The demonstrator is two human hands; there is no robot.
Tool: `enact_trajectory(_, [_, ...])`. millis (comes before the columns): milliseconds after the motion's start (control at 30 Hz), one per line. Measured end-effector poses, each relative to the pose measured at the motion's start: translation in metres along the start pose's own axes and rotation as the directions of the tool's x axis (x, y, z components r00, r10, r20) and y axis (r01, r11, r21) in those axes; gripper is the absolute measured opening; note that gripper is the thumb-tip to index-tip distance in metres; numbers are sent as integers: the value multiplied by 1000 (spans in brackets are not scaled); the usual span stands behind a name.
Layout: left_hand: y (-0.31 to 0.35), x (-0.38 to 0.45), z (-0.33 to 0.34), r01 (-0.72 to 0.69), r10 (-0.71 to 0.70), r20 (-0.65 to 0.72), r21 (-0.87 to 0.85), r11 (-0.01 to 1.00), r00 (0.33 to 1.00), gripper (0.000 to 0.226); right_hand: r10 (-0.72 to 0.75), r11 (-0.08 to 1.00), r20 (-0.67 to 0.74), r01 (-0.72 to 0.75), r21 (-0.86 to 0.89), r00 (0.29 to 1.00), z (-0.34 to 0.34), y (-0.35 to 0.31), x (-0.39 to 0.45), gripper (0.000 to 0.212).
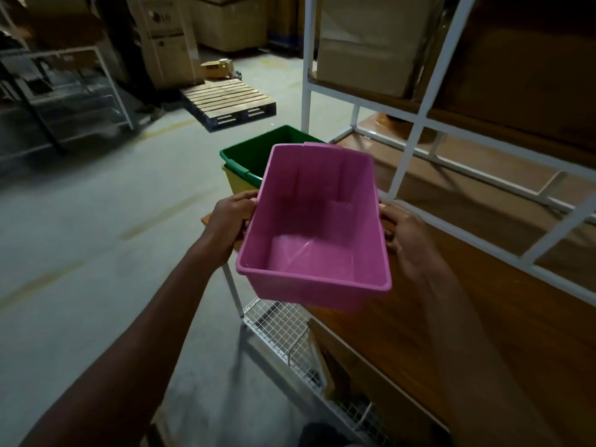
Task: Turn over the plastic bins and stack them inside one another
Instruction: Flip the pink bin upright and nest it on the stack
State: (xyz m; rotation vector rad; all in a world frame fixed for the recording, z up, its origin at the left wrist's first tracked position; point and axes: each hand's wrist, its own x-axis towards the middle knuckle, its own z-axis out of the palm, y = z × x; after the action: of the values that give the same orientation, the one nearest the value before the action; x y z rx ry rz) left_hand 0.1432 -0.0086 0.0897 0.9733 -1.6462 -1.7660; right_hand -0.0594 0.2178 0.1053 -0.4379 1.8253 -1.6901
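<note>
A pink plastic bin [314, 227] is held in the air, open side up and tilted toward me, above the wooden shelf top [483, 301]. My left hand [230, 221] grips its left long side and my right hand [403, 233] grips its right long side. Behind it, a green bin [248, 153] sits nested inside a yellow bin [237, 182], both open side up at the far end of the shelf top. The pink bin hides much of those two.
A white metal rack frame [416, 130] with cardboard boxes [371, 43] rises on the right. A wire mesh shelf [283, 327] lies below the wooden top. A wooden pallet [227, 100] and more boxes [171, 40] stand on the concrete floor [96, 237] to the left.
</note>
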Motion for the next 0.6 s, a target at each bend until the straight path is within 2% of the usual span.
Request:
enact_trajectory(267, [27,117,-39,-25,26,39,-24,999,999,35,-63,998,-73,64,19,995,67,-31,89,27])
enact_trajectory(600, [85,284,-80,-101,84,171,93,991,982,36,-93,994,-147,101,50,985,153,-70,218,26])
